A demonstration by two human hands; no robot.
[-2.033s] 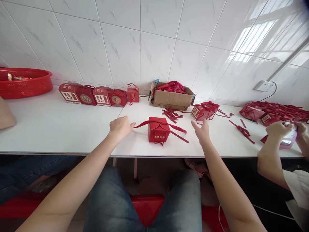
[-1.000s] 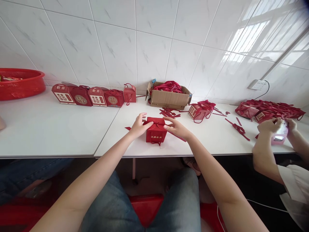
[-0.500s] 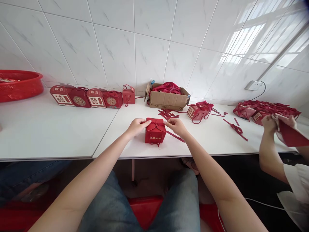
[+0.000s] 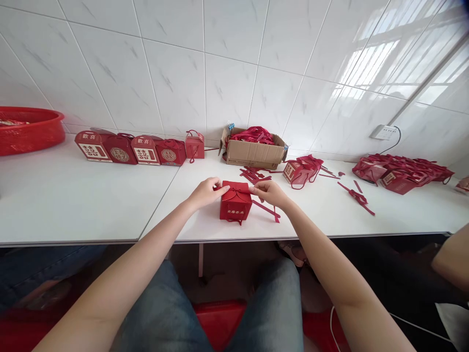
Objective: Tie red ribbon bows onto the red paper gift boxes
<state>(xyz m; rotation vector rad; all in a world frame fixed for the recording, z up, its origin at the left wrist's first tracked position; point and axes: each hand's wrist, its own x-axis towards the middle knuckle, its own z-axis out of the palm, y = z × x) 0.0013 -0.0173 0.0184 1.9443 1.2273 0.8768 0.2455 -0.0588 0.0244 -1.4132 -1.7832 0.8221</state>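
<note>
A small red gift box with gold lettering stands upright on the white table in front of me, a cord handle hanging down its front. Across its top runs a red ribbon, crossed in the middle. My left hand pinches the ribbon at the box's left top edge. At the right top edge my right hand pinches the other side of it. A loose ribbon tail trails from beside the box toward the right, over the tabletop.
Behind the box stands a cardboard carton full of red ribbons. Several finished-looking red boxes line the wall at left, near a red plastic basket. More ribboned boxes sit at right, by a person's arm.
My hands have drawn slightly apart, and the ribbon looks tauter over the box top. The person at right has moved their hands and red item mostly out of view.
</note>
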